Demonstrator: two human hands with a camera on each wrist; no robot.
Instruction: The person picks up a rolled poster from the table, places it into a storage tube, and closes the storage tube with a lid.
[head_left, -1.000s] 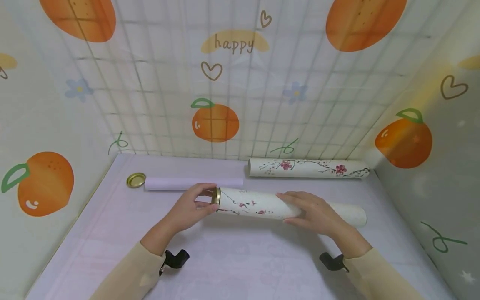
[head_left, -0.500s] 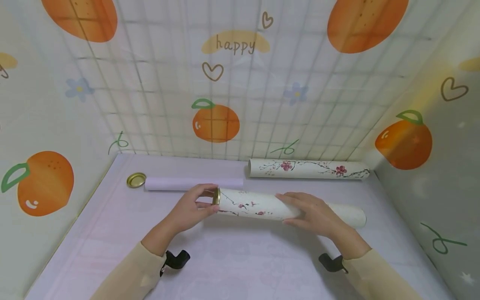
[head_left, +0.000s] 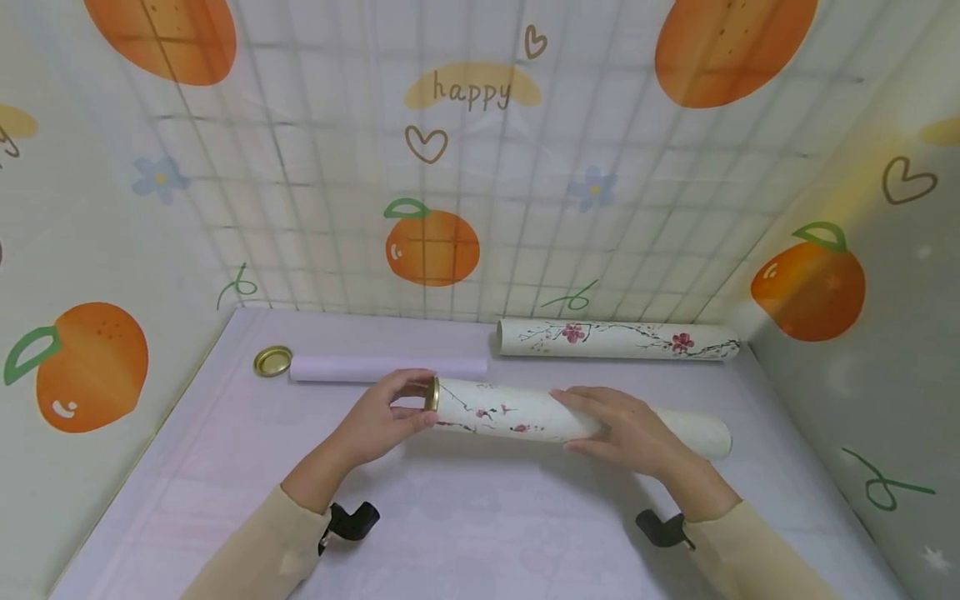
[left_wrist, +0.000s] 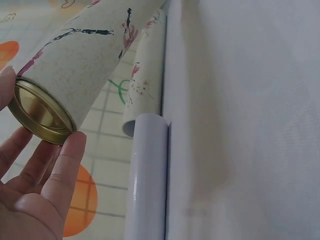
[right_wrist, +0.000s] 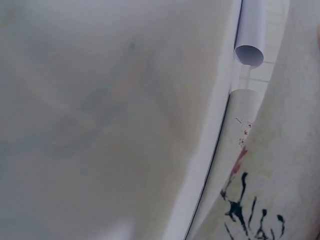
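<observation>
Both hands hold a white cardboard tube (head_left: pixel 495 410) printed with plum-blossom branches. It lies across, above the table. A gold metal cap (left_wrist: pixel 42 112) sits on the tube's left end. My left hand (head_left: pixel 378 417) grips that capped end, with fingertips and thumb around the cap's edge. The right hand (head_left: pixel 626 427) holds the tube from above, right of its middle, fingers over the far side and thumb at the near side. In the right wrist view the tube's surface fills the right part, and hardly any of the hand shows.
Behind the left hand lies a rolled white paper (head_left: pixel 390 368). A second gold cap (head_left: pixel 272 361) rests beside its left end. Another blossom-printed tube (head_left: pixel 622 340), open at its left end, lies along the back wall. Printed fabric walls enclose the table (head_left: pixel 487 525) at the back and sides.
Hands and tube keep nearly the same place and hold. The whole view shifts by only a few pixels.
</observation>
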